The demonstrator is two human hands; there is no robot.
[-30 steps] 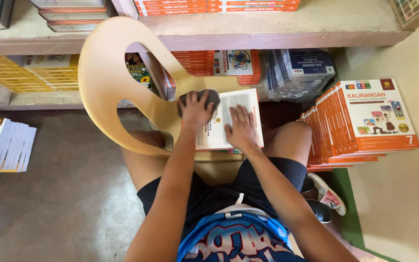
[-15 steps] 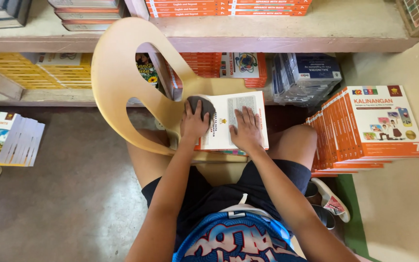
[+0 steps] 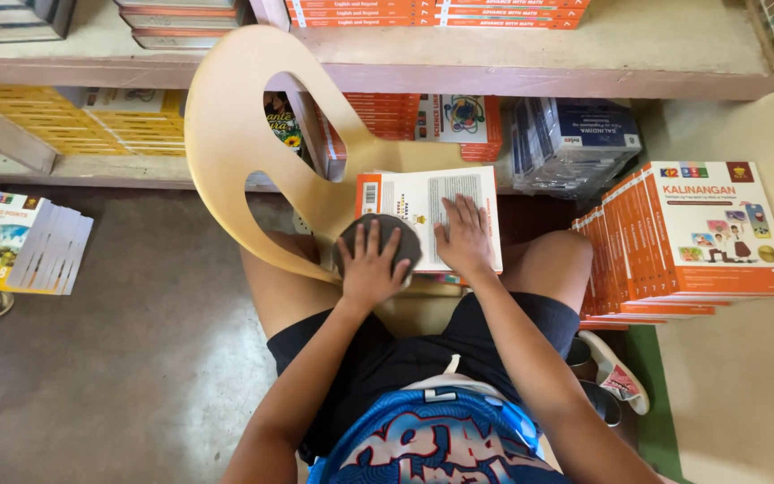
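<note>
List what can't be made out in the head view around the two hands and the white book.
- Dark round pad: mostly covered by the left hand; its material is unclear.
- White paperback book: its lower corner lies under the right hand; what it rests on is hidden.
- Tan plastic chair: seat and legs hidden behind the person's legs.
- Orange textbook stack: lower copies show only edges.

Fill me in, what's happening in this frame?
A seated person, seen from above, has a white-covered book with an orange corner lying on the seat of a tan plastic chair in front of them. The left hand presses a dark grey round pad at the book's near left edge; the right hand lies flat on the cover. A stack of orange textbooks stands to the right, and a fanned pile of yellow-and-white books lies on the concrete floor to the left.
</note>
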